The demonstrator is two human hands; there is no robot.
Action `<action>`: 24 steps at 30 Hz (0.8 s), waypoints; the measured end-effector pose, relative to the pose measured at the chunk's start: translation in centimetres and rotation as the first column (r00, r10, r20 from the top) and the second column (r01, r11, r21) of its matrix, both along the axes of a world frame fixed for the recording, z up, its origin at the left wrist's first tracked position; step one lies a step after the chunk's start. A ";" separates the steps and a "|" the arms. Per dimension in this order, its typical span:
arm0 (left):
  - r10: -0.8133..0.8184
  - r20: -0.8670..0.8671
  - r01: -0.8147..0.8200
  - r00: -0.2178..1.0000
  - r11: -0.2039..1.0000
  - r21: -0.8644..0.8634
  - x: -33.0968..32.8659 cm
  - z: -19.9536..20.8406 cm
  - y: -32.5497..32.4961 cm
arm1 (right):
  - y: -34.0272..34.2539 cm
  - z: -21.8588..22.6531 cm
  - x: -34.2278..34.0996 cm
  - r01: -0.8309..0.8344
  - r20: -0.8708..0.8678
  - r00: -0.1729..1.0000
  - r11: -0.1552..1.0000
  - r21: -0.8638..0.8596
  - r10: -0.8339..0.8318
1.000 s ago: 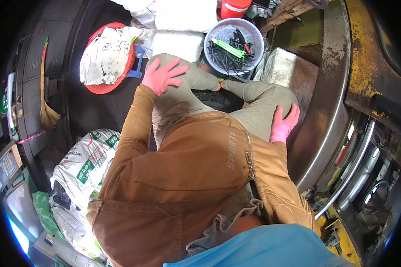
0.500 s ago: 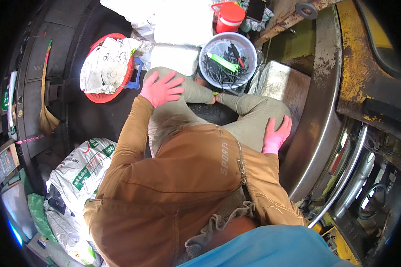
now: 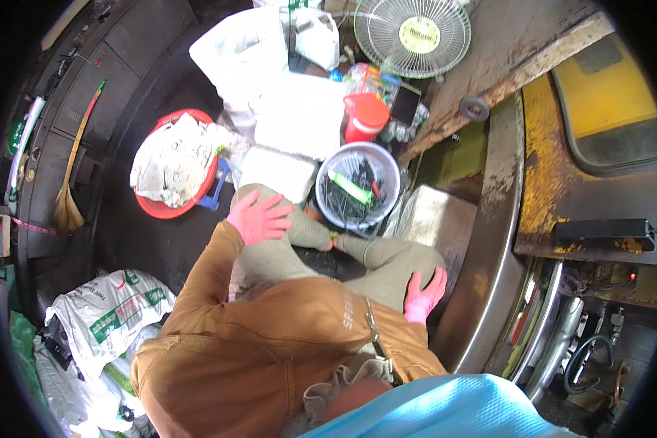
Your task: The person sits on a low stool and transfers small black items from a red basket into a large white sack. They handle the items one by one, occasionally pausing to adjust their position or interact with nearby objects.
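Note:
My left hand, in a pink glove, rests on my left knee with its fingers spread. On my right knee lies my right hand, also pink-gloved, fingers apart. Neither holds anything. In front of my crossed legs stands a pale lavender plastic basket full of thin black strips. A long bright green tool and a small red piece lie on top of the strips. White block-like packages stand just left of the basket.
A red basket holding a white sack sits at the left. Beyond the lavender basket are a red-lidded jug, a dark phone and a fan. Rusty yellow machinery borders my right. A broom leans far left.
The view has tilted up, so everything sits lower and the fan now shows at the top. Both hands have stayed on my knees.

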State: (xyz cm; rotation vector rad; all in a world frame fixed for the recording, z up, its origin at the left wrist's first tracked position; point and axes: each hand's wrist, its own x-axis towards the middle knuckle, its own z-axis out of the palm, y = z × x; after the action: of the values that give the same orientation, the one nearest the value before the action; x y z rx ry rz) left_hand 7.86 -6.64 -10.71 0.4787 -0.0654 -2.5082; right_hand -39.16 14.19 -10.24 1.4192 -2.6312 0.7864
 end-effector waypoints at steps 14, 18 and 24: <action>-0.016 0.039 0.016 0.999 1.000 0.017 0.0 0.0 0.0 | 0.1 0.5 0.2 0.029 0.023 0.999 1.000 0.009 -0.029; -0.018 0.064 0.016 0.998 0.999 0.028 0.0 0.1 -0.1 | 0.1 0.9 0.4 0.028 0.032 0.999 1.000 0.009 -0.028; -0.023 0.041 0.023 0.999 1.000 0.013 0.2 -0.6 -0.1 | -0.2 2.0 0.8 0.034 0.106 0.994 0.998 0.058 -0.040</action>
State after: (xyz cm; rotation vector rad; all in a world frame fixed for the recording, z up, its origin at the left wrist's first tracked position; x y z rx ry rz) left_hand 8.11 -6.75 -11.32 0.5380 -0.0714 -2.5227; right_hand -38.32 13.99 -8.25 1.3742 -2.7727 0.8129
